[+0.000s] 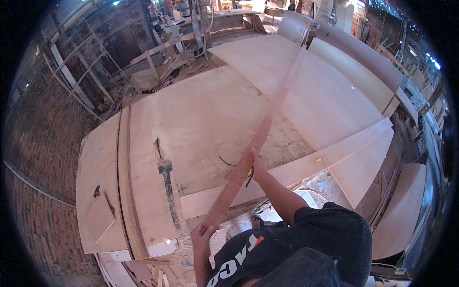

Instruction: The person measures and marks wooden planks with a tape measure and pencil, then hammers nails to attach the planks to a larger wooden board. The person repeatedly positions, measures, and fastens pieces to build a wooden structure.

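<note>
A long, thin reddish-brown wooden strip slants from close to my body out over the table. My left hand grips its near end, thumb on top. Further along, my right hand is closed around the strip's right edge. A small yellow-and-black thing shows by the right hand; its kind and whether I hold it are unclear. Beneath lies a big plywood sheet with dark, worn patches. A second pale sheet overlaps it at the right, and a narrow board lies along the near side.
Two dark-edged strips cross the table at the left, with a small board and a dark tool beyond. Curved sheets stand at the back right. A brick wall rises on the left; scrap wood lies behind.
</note>
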`<state>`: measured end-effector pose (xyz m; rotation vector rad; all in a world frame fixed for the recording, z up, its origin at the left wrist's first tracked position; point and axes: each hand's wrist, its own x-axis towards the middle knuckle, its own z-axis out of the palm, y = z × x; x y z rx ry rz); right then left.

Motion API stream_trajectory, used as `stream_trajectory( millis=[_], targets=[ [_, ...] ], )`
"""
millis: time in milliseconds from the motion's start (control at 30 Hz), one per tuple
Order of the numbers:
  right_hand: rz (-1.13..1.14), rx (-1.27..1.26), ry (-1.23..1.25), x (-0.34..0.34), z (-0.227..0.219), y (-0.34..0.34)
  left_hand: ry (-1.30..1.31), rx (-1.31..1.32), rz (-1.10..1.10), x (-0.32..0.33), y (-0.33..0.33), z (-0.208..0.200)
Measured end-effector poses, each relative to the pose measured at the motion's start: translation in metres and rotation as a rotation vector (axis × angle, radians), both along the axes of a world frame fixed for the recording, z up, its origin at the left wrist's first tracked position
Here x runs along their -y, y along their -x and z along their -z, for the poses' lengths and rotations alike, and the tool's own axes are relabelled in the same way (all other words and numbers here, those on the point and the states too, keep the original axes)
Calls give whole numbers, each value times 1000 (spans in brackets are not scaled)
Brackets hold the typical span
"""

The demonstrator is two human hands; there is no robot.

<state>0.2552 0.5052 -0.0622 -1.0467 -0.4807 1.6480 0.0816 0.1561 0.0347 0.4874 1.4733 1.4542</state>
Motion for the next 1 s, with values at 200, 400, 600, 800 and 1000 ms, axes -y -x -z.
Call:
stream_trajectory(
  millis=[200,400,600,800,1000],
  targets=[
    [55,250,163,-31,-26,-55,80,-20,440,-4,13,11],
    [110,706,-264,-19,-15,-231,147,-11,284,28,50,38],
    [73,1454,59,111,-127,-308,170,-92,392,14,40,61],
    [217,1276,-109,217,-168,-342,152,-34,600,-41,-13,65],
    [139,1372,-5,266,-228,-362,43,-206,799,-138,-79,39]
  ],
)
